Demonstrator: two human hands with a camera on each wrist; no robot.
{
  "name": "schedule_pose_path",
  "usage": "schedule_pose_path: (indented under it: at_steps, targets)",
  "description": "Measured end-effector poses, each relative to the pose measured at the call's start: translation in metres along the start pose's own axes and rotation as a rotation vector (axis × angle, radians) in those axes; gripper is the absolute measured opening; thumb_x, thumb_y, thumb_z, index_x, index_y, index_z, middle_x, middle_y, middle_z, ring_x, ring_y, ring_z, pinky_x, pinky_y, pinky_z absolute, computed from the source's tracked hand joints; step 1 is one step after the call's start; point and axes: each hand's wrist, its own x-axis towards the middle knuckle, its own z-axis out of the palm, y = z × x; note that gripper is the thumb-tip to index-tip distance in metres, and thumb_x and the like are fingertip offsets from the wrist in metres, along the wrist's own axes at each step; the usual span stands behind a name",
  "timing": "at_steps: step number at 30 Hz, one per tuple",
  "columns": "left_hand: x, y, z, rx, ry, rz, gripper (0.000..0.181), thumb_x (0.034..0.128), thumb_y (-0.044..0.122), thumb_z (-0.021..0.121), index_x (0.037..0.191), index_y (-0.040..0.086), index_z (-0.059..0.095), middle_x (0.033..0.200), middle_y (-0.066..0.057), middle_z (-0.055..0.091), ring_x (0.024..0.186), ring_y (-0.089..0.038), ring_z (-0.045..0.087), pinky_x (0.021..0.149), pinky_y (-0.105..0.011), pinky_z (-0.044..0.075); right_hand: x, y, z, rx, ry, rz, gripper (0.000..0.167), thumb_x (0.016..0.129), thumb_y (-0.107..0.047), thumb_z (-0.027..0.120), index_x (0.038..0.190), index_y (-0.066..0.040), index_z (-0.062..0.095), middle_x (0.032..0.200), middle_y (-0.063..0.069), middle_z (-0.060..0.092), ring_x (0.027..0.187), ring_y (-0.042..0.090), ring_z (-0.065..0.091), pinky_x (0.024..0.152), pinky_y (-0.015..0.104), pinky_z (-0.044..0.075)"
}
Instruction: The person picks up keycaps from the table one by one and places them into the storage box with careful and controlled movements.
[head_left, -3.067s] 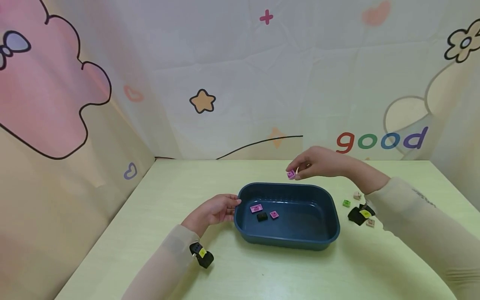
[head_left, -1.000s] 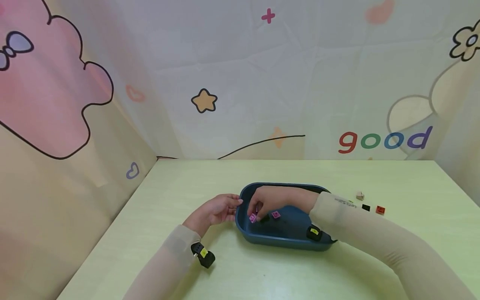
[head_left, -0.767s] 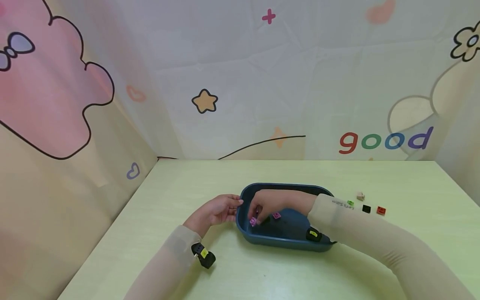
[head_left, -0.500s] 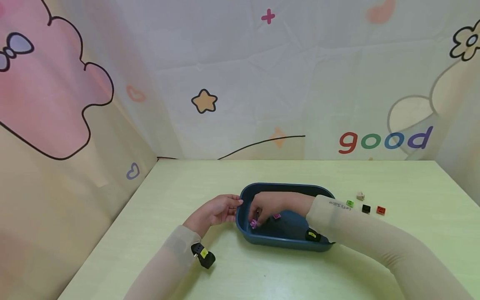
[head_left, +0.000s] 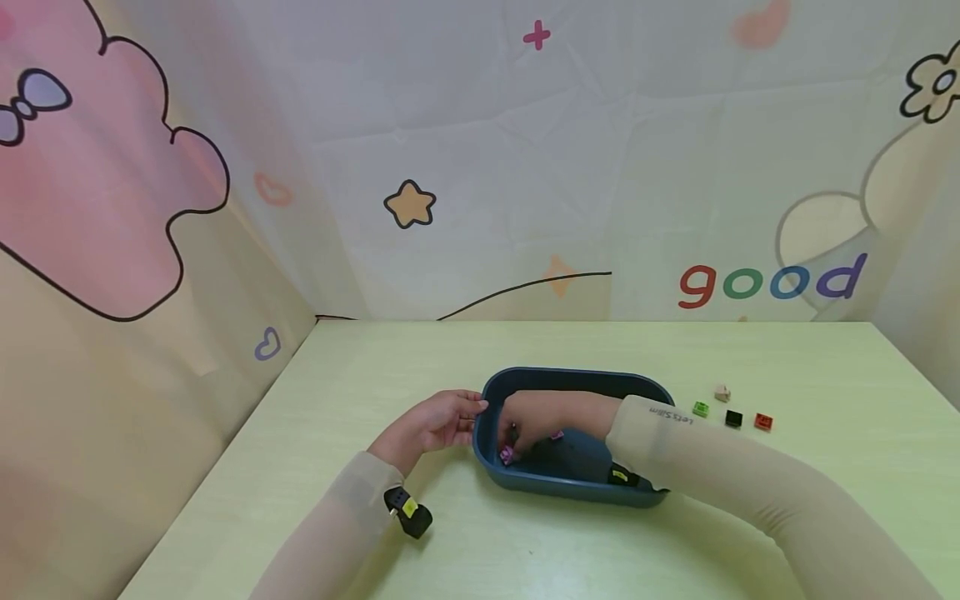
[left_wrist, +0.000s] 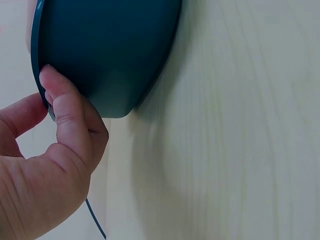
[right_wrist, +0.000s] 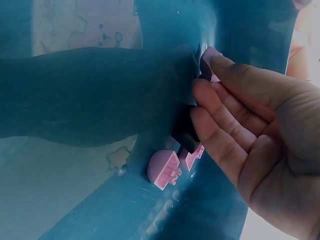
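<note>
In the head view my left hand (head_left: 438, 425) grips the left rim of the dark blue bin (head_left: 577, 492); the left wrist view shows thumb and fingers on either side of that rim (left_wrist: 35, 55). My right hand (head_left: 536, 421) is inside the bin at its left end, pinching a pink brick (head_left: 507, 455) low near the front left corner. In the right wrist view the pinched brick (right_wrist: 211, 64) sits between thumb and index finger. A black brick (right_wrist: 185, 131) lies by the other fingertips, with two pink bricks beside it, one (right_wrist: 164, 169) apart and one (right_wrist: 191, 157) partly covered.
Right of the bin on the table (head_left: 390, 358) lie a green brick (head_left: 701, 409), a black brick (head_left: 733, 418), a red brick (head_left: 763, 422) and a pale brick (head_left: 722, 392). The right sleeve (head_left: 720, 458) crosses the bin's right end. A patterned cloth (head_left: 480, 167) hangs behind the table.
My right hand came from above the bin's back edge down into its left end with the pink brick, then edged toward the front wall. My left hand keeps its hold on the rim.
</note>
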Motion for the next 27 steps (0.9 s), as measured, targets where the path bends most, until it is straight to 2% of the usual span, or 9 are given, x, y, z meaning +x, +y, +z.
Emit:
schedule_pose_path:
  at_steps: [9,16,22,27]
  targets:
    - [0.0,0.001,0.0,-0.005,-0.017,0.005,0.009,0.1079,0.011,0.046,0.105,0.011,0.055,0.078,0.004,0.06,0.069,-0.008,0.055,0.059,-0.016,0.054,0.002,0.0,0.001,-0.002,-0.004,0.008,0.016,0.093,-0.01,0.074,0.108,-0.011,0.079,0.099,0.003,0.076,0.084,0.008,0.062,0.086,0.023,0.058]
    - [0.0,0.002,0.0,0.0,-0.023,0.014,0.01,0.1081,0.011,0.045,0.107,0.01,0.055,0.077,0.004,0.06,0.068,-0.008,0.056,0.059,-0.016,0.054,0.002,-0.001,-0.001,0.017,0.002,0.035,0.015,0.093,-0.01,0.074,0.108,-0.012,0.079,0.099,0.002,0.075,0.086,0.01,0.061,0.088,0.026,0.057]
    - [0.0,0.002,0.0,-0.005,-0.017,0.02,0.01,0.1079,0.01,0.045,0.105,0.009,0.055,0.075,0.004,0.059,0.065,-0.006,0.055,0.057,-0.015,0.054,-0.004,-0.002,-0.009,0.014,0.006,0.021,0.016,0.093,-0.013,0.075,0.108,-0.014,0.079,0.101,0.0,0.077,0.087,0.008,0.063,0.087,0.025,0.058]
    - [0.001,0.001,0.001,-0.003,-0.007,0.015,0.01,0.1078,0.01,0.045,0.104,0.008,0.054,0.075,0.004,0.058,0.065,-0.006,0.055,0.058,-0.016,0.054,-0.018,-0.001,-0.024,-0.01,0.061,-0.005,0.021,0.093,-0.011,0.074,0.113,-0.009,0.078,0.105,0.003,0.077,0.089,0.007,0.065,0.087,0.024,0.059]
